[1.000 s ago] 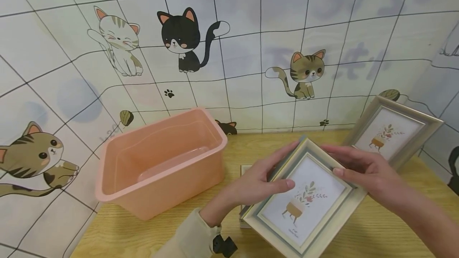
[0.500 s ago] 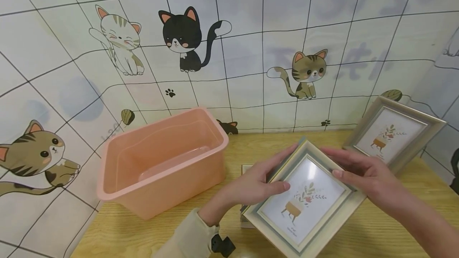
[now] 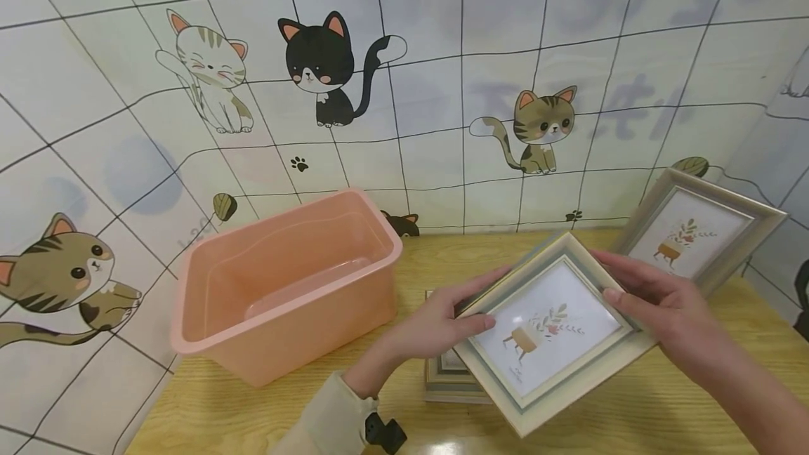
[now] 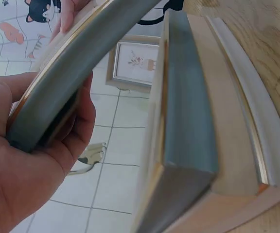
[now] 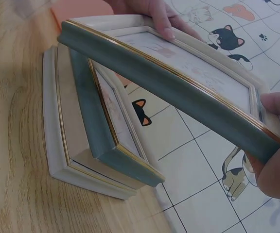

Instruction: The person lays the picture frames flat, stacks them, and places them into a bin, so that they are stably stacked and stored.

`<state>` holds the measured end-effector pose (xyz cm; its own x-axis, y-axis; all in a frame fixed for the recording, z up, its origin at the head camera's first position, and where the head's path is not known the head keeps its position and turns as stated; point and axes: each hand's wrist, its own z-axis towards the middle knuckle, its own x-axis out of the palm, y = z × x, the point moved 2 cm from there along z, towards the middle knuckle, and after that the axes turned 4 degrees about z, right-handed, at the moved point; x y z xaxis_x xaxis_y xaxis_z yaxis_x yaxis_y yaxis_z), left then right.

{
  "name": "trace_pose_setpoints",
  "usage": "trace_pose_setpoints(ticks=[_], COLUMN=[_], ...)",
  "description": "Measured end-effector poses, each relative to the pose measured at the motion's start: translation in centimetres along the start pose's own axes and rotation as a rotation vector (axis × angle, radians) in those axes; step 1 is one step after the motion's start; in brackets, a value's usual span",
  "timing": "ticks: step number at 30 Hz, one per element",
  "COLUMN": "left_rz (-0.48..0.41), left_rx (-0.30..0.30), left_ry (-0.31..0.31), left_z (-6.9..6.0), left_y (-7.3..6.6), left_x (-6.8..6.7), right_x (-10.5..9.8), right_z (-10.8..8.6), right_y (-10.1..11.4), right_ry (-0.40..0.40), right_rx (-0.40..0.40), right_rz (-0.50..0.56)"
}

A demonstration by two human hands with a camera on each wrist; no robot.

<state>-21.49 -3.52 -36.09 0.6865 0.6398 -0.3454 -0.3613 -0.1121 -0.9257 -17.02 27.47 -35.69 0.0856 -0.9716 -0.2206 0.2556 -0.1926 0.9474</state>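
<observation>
Both hands hold a cream and grey-green picture frame (image 3: 556, 399) tilted above the table, its plant picture facing up. The left hand (image 3: 436, 321) grips its left edge, thumb on the front; in the left wrist view the fingers (image 4: 84, 114) curl behind it. At the upper right edge, the right hand (image 3: 663, 307) pinches it, thumb on the front border. Below lies a stack of frames (image 3: 451, 388), partly hidden in the head view; the right wrist view shows the green-sided top one (image 5: 94, 107) over a whitish one (image 5: 52, 121).
A pink bin (image 3: 316, 321) stands left of the hands on the wooden table (image 3: 442, 258). Another frame (image 3: 746, 230) stands upright at the back right, behind the right hand. A cat-patterned tiled covering (image 3: 430, 104) rises behind the table.
The held frame has moved slightly up and right and turned a little, with both hands still on it. More of the stack below shows. The bin and upright frame have not moved.
</observation>
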Motion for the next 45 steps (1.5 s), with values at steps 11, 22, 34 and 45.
trace_pose_setpoints(ticks=[11,22,34,45], left_rz=[-0.110,-0.021,0.052,0.140], left_rx=[-0.027,-0.134,-0.234,-0.256], left_ry=[-0.194,-0.615,-0.722,-0.692], left_z=[0.4,0.3,0.1,0.1], left_y=[1.8,2.6,4.7,6.1], left_x=[-0.4,-1.8,-2.4,-2.7], right_x=[-0.9,1.3,4.9,5.6], right_z=[-0.3,-0.3,-1.3,-1.4], right_y=[-0.9,-1.6,-3.2,-4.3], right_ry=[-0.042,-0.106,-0.013,0.017], right_rx=[0.006,0.128,0.196,0.193], right_rz=[0.393,0.038,-0.133,-0.242])
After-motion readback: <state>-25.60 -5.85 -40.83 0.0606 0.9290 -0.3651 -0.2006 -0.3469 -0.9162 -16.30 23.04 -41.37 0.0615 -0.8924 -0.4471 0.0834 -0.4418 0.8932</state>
